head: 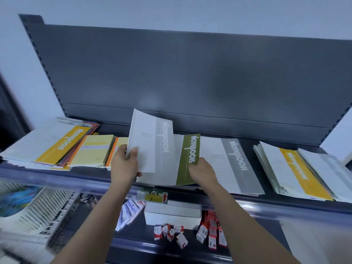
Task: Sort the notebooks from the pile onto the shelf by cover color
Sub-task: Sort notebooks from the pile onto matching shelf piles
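My left hand (pixel 124 164) grips a grey-banded white notebook (pixel 150 141) by its lower left edge and holds it tilted up above the shelf. My right hand (pixel 202 171) rests on the lower right edge of a green-banded notebook (pixel 187 159) that lies on top of the middle pile. Right of it lies a stack with a grey-banded cover (pixel 228 164). A yellow-banded stack (pixel 297 172) sits at the far right. At the left are a yellow-banded notebook (pixel 62 143) on a mixed pile and pale yellow notebooks (pixel 91 153).
The dark shelf back panel (pixel 190 73) rises behind the piles. A price tag (pixel 152 196) hangs on the shelf's front rail. Below are a white box (pixel 171 214), several small red-and-white packs (pixel 209 231) and a white slatted basket (pixel 38 208).
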A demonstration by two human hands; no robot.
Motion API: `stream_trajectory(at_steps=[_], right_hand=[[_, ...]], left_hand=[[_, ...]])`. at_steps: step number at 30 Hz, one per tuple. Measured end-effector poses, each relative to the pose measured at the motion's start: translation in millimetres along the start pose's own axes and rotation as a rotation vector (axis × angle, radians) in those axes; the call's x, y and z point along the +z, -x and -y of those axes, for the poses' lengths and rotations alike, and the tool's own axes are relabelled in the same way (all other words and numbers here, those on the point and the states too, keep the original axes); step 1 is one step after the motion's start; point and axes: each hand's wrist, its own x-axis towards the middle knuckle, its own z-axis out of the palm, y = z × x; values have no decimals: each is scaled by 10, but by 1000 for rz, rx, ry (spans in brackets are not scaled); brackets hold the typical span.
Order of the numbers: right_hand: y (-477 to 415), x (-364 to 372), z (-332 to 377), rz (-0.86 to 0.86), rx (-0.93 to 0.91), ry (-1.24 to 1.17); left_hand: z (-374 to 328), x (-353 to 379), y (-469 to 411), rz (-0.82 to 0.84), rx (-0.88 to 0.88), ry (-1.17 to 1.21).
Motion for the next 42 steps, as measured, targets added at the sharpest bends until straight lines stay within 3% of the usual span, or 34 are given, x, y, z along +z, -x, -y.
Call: stream_trajectory(at_steps=[5, 8, 9, 11, 13, 15, 20, 25, 32, 42], right_hand=[[-8, -39, -25, 2, -60, 338], [41, -50, -34, -109, -130, 500], [51, -61, -45, -167, -161, 456], [70, -141, -21, -229, -179, 115], [123, -287, 27, -158, -106, -310], [213, -457, 19, -68, -91, -482], [178, -906, -272, -206, -134, -531], [72, -1504, -752, -410, -132, -471], [25, -2533, -1528, -507, -75, -415], [-5, -3501, -2487, -554, 73, -109]], left_hand=[[-121, 77, 24, 8, 27, -29], [-162, 183, 4, 70, 40, -14], [-174, 228, 9, 92, 31, 2], [-205, 346, 22, 135, 11, 48], [-256, 489, 67, 177, 1, 92], [-306, 655, 133, 216, 2, 124], [-444, 1167, 333, 354, 69, 116], [-554, 1776, 593, 540, 212, -84], [-860, 2823, 1236, 686, 272, -219], [-948, 3966, 2011, 775, 300, -494]])
